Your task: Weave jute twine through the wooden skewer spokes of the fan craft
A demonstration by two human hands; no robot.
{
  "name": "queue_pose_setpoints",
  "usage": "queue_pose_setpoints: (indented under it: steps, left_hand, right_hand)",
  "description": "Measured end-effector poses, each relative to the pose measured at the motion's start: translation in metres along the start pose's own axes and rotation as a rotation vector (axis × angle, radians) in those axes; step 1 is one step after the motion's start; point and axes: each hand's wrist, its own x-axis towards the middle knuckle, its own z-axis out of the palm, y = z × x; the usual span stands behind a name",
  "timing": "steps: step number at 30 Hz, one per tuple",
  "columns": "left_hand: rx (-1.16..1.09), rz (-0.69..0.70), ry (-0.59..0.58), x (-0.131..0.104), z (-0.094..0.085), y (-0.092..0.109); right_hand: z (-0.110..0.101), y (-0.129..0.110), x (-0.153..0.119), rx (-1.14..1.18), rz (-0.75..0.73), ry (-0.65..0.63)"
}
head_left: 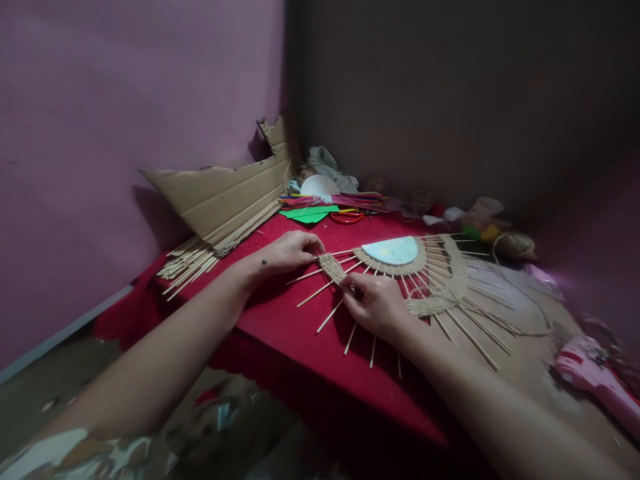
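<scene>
A fan of thin wooden sticks [334,319] spreads from a pale blue half disc [391,251] edged with twine. An outer band of woven twine [453,283] crosses the sticks on the right, and a shorter woven piece [332,268] lies across those on the left. My left hand [293,252] pinches the upper left end of this short piece. At its lower right end, my right hand [377,300] holds it between thumb and fingers. The right hand hides part of the sticks and of the band behind it.
Torn cardboard [235,200] leans at the back left above a bundle of loose sticks [187,265]. Red scissors [347,217], green sheets [310,214] and a white bowl [319,185] are at the back of the red cloth [295,330]. A pink glue gun [593,377] lies right.
</scene>
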Motion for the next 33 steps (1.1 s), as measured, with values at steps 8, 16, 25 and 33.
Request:
queue_pose_setpoints:
  steps: [8,16,25,33]
  left_hand:
    - [-0.015,0.045,0.033,-0.007,0.003,-0.002]
    - [0.189,0.050,0.137,-0.002,0.013,-0.001]
    - [0.271,0.130,0.268,-0.007,0.013,-0.001]
    - [0.111,0.242,0.196,-0.021,0.009,0.003]
  right_hand:
    - [-0.001,-0.002,-0.006,-0.112,-0.184,0.044]
    - [-0.004,-0.007,-0.006,-0.188,-0.318,0.051]
    - [-0.003,-0.008,-0.006,-0.146,-0.268,0.008]
    - [-0.007,-0.010,-0.005,-0.141,-0.243,-0.058]
